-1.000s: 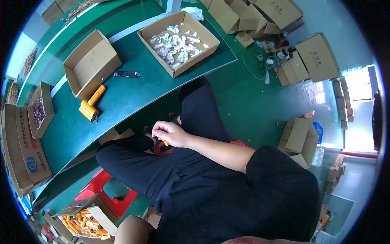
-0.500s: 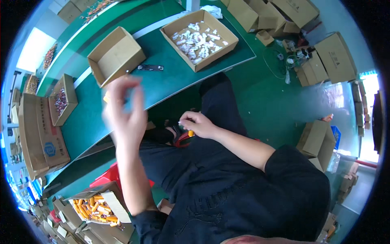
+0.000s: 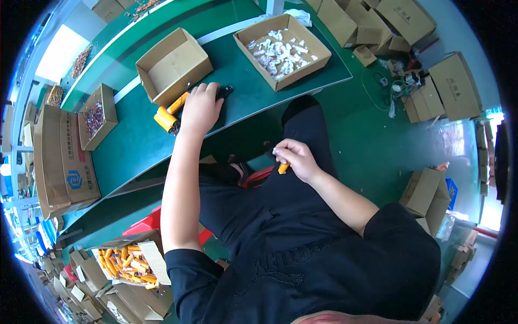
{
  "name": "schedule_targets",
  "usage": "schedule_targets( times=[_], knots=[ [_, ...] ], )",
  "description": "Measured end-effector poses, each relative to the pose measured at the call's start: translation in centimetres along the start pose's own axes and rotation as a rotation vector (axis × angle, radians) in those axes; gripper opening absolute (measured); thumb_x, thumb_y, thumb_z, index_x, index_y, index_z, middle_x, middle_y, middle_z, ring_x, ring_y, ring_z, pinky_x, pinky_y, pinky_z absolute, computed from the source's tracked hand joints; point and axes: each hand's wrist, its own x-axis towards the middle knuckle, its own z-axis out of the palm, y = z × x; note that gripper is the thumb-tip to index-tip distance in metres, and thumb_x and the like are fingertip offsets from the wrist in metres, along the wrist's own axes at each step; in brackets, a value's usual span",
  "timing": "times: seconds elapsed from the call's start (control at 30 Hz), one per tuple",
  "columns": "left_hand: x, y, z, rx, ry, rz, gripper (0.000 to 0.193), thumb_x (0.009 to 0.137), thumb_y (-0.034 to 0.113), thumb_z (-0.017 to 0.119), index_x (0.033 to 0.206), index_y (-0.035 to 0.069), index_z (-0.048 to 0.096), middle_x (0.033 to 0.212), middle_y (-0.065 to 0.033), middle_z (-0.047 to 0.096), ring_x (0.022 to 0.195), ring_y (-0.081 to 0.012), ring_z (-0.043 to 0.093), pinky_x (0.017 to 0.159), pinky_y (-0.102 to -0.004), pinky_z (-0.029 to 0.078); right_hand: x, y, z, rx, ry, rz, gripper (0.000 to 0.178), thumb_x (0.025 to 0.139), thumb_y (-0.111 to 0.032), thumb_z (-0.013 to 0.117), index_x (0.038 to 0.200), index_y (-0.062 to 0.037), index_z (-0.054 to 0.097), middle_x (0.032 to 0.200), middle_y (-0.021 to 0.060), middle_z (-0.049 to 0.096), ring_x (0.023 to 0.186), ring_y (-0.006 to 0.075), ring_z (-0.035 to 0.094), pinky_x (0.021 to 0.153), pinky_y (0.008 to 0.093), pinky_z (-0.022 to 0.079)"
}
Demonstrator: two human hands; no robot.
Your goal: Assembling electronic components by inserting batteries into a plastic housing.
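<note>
My left hand is down on the green table, its fingers together and curled; what they hold, if anything, is hidden. Several orange cylinders lie against its left side, and a flat black piece sticks out to its right. Above my lap, my right hand is closed around a small orange cylinder whose end pokes out below the fingers. A tiny white bit shows at its fingertips.
An empty cardboard tray stands behind my left hand. Another tray holds white scraps. To the left are a tray of small dark reddish pieces and a large carton. Below the table, a box contains orange cylinders.
My left hand has moved away from me and right, down onto the table beside the black piece. The orange cylinders there now show more fully. My right hand keeps its orange cylinder.
</note>
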Motion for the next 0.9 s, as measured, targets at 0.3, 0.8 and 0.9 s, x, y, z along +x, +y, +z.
schedule_targets(
  times=[0.3,0.8,0.9],
  knots=[
    [-9.3,1.9,-1.1,-1.789,-0.019,-0.355,0.038,0.102,0.016,0.064,0.136,0.000,0.059,0.118,-0.0136,0.065,0.101,-0.0257,0.069,0.088,-0.0328,0.056,0.8,-6.9,4.2,0.159,-0.103,-0.248,0.013,0.099,-0.006,0.060,0.098,-0.0007,0.072,0.083,0.0035,0.063,0.069,0.0080,0.050,0.066,0.0212,0.042],
    [-18.8,6.5,0.2,-2.440,0.154,-0.020,0.043,0.103,0.011,0.058,0.142,-0.002,0.049,0.123,-0.0177,0.060,0.105,-0.0322,0.071,0.093,-0.0438,0.058,0.3,-10.7,8.6,-0.176,-0.309,-0.359,0.009,0.091,0.000,0.062,0.093,0.0015,0.070,0.087,0.0090,0.062,0.073,0.0135,0.048,0.071,0.0230,0.038],
    [-18.8,7.2,-0.3,-2.518,0.365,-0.214,0.042,0.103,0.011,0.057,0.142,-0.002,0.048,0.124,-0.0182,0.058,0.109,-0.0329,0.069,0.093,-0.0452,0.058,0.5,-9.8,8.5,-0.121,-0.300,-0.340,0.007,0.092,0.000,0.065,0.094,-0.0003,0.071,0.088,0.0059,0.065,0.070,0.0109,0.050,0.068,0.0224,0.041]
  ],
)
